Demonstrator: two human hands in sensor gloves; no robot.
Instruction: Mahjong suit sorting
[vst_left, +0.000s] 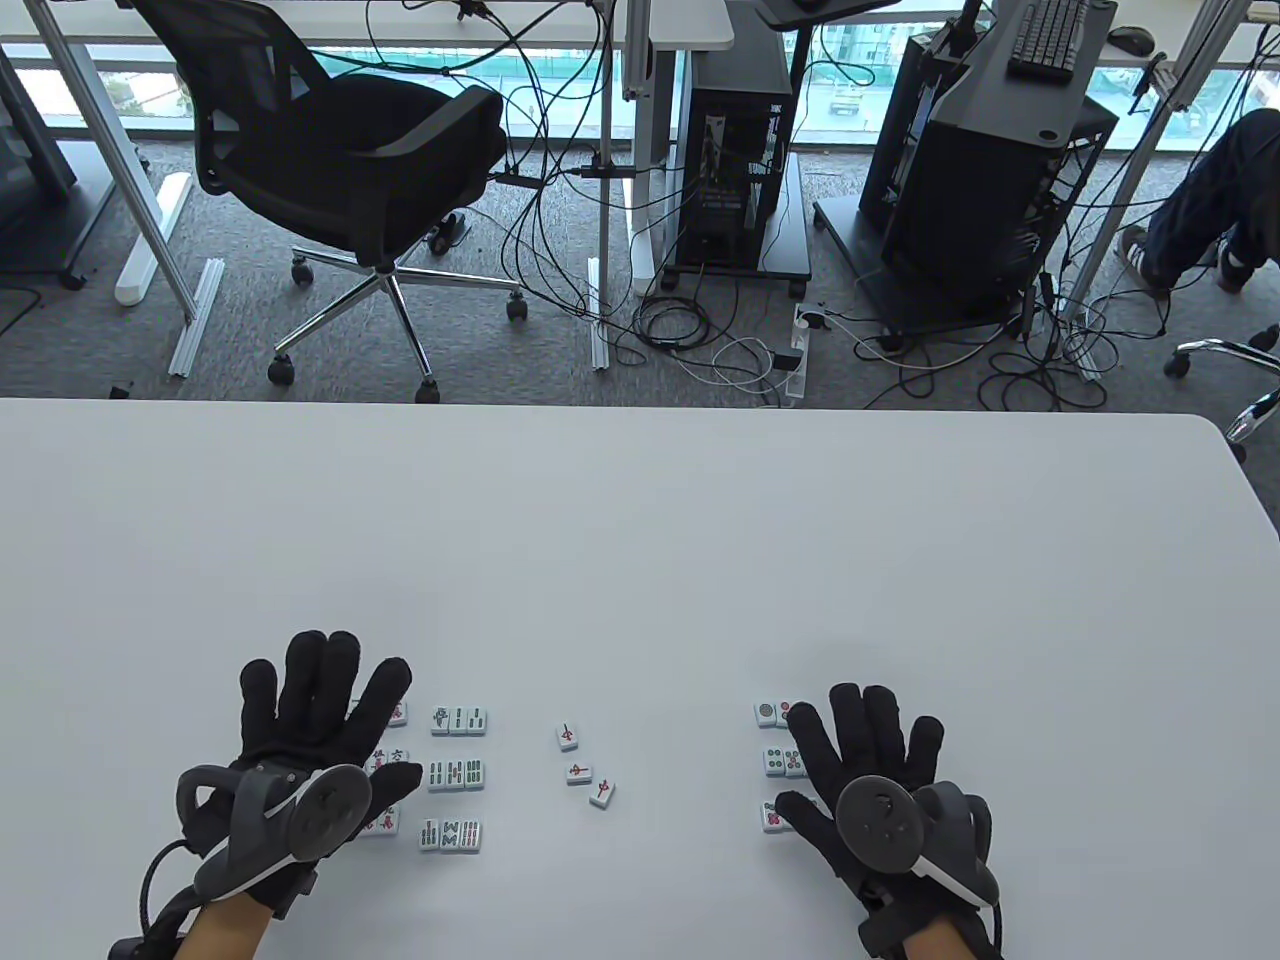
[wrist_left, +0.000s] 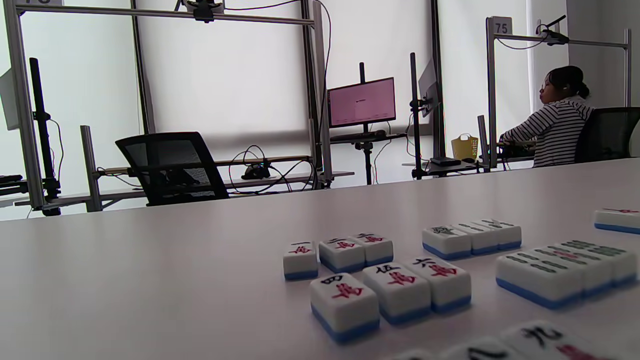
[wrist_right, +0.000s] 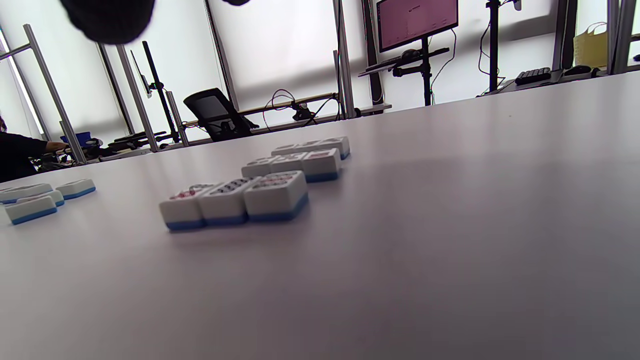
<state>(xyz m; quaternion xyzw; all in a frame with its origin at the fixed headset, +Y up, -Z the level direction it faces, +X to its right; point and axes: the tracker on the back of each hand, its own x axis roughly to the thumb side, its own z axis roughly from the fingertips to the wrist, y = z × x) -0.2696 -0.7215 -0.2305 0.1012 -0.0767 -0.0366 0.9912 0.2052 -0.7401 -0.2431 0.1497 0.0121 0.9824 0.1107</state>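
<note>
White mahjong tiles with blue backs lie face up in groups near the table's front edge. My left hand (vst_left: 320, 700) hovers flat with spread fingers over the character tiles (vst_left: 385, 765), which show in three rows in the left wrist view (wrist_left: 395, 287). Right of them sit three rows of bamboo tiles (vst_left: 458, 775). Three loose red-marked tiles (vst_left: 582, 767) lie in the middle. My right hand (vst_left: 865, 735) is spread flat over three rows of dot tiles (vst_left: 775, 762), seen up close in the right wrist view (wrist_right: 235, 200). Neither hand holds a tile.
The white table (vst_left: 640, 540) stretches bare beyond the tiles to its far edge. Past it stand a black office chair (vst_left: 340, 160), computer towers (vst_left: 740, 150) and floor cables. A seated person (wrist_left: 555, 125) works at a far desk.
</note>
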